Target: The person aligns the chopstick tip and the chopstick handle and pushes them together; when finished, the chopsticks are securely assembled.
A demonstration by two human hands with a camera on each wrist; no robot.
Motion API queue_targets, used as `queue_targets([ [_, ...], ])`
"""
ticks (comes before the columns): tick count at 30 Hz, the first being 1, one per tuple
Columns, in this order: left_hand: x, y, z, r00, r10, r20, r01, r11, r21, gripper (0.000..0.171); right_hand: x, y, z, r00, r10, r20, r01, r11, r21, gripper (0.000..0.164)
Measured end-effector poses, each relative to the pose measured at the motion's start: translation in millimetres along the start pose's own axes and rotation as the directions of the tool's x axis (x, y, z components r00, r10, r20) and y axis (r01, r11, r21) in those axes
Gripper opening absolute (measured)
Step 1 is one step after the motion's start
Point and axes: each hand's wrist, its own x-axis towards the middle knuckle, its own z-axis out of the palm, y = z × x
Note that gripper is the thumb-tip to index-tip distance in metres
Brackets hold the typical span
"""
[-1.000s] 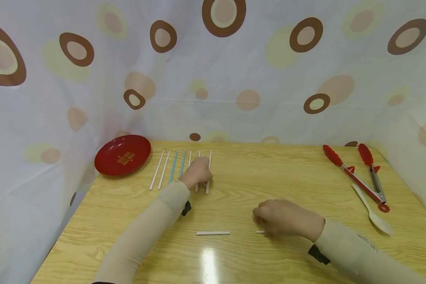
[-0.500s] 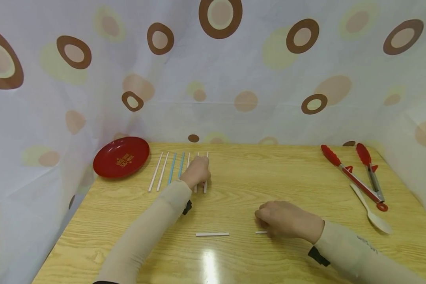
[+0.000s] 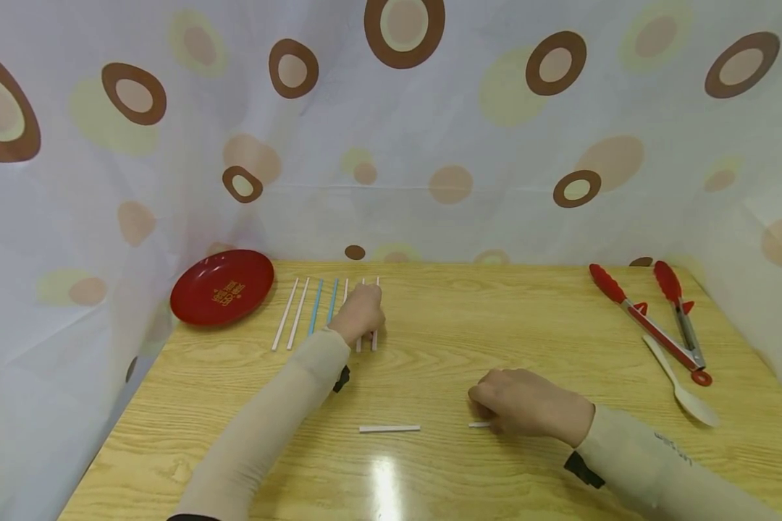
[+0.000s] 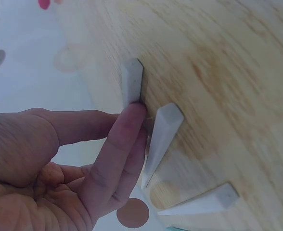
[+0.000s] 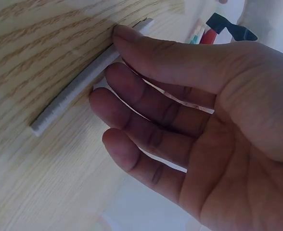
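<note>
My left hand [image 3: 358, 312] is over the right end of a row of chopsticks. Its thumb and fingers pinch the outermost white chopstick [image 4: 132, 79], whose thick end shows past the fingertips in the left wrist view. Beside it lies another white chopstick [image 4: 164, 126]; blue chopsticks [image 3: 316, 310] lie further left in the row. Nearer the front, my right hand [image 3: 531, 402] holds a short white stick [image 5: 67, 106] against the table between thumb and a mostly hidden index finger, other fingers curled below. A second short white stick [image 3: 389, 428] lies to the left, roughly in line with it.
A red plate [image 3: 192, 297] with gold lettering stands at the back left. Red-tipped tongs [image 3: 658, 334] lie spread at the right, a pale spoon [image 3: 694, 405] beside them. A patterned cloth [image 3: 508, 217] hangs behind the wooden table [image 3: 482, 318].
The outermost white chopstick has shifted left with my left hand, closer to its neighbour. My right hand stays nearly in place at the short stick. The view has shifted slightly.
</note>
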Motion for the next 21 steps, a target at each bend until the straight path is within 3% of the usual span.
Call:
queue_targets([
  [5, -7.8, 3.9, -5.1, 0.995, 0.080, -0.056, -0.074, 0.992, 0.100, 0.014, 1, 0, 0, 1.000, 0.003, 0.005, -0.003, 1.000, 0.007, 0.040],
  [7, -16.1, 9.5, -8.8, 0.988, 0.136, -0.077, -0.122, 0.979, 0.166, 0.014, 1, 0, 0, 1.000, -0.001, 0.006, 0.001, 1.000, 0.013, 0.040],
  [10, -34.8, 21.0, -13.7, 0.975, 0.216, -0.053, -0.203, 0.960, 0.194, 0.017, 1, 0, 0, 1.000, -0.005, 0.004, 0.005, 1.000, 0.017, 0.039],
  [13, -55.2, 28.7, -13.1, 0.951, 0.310, 0.003, -0.304, 0.930, 0.206, 0.014, 1, 1, 0, 1.000, -0.008, -0.005, 0.008, 1.000, 0.007, 0.039],
  [17, -78.3, 31.4, -4.5, 0.898, 0.430, 0.094, -0.439, 0.865, 0.243, 0.011, 2, 2, 1, 1.000, -0.004, -0.010, 0.004, 1.000, -0.015, 0.039],
  [21, -97.7, 28.3, 6.3, 0.863, 0.465, 0.195, -0.503, 0.821, 0.270, 0.020, 2, 2, 2, 1.000, -0.006, -0.010, 0.006, 1.000, -0.022, 0.038],
])
